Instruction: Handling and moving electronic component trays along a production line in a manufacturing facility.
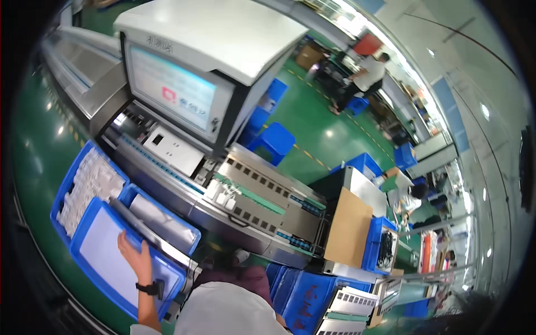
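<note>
My left hand (135, 259) reaches over a blue bin (181, 279) whose inside looks pale and flat. The fingers are spread, thumb apart, with nothing visible between them. Whether they touch the bin is hard to tell. A dark band circles that wrist. Next to it stands a narrower blue bin (192, 239) with a clear, shiny lining. Behind lies another blue bin (62, 192) full of small white parts (92, 192). My right hand is out of sight; only a sliver of skin shows beside my white shirt at the lower edge.
A conveyor line (223, 223) runs across, carrying a slotted metal plate (254, 178) with white pieces (224, 199) on it. Above it stands a white machine housing with a screen (173, 89). Blue stools (272, 142), cardboard (349, 229) and stacked bins (304, 301) lie rightward; other people work farther off.
</note>
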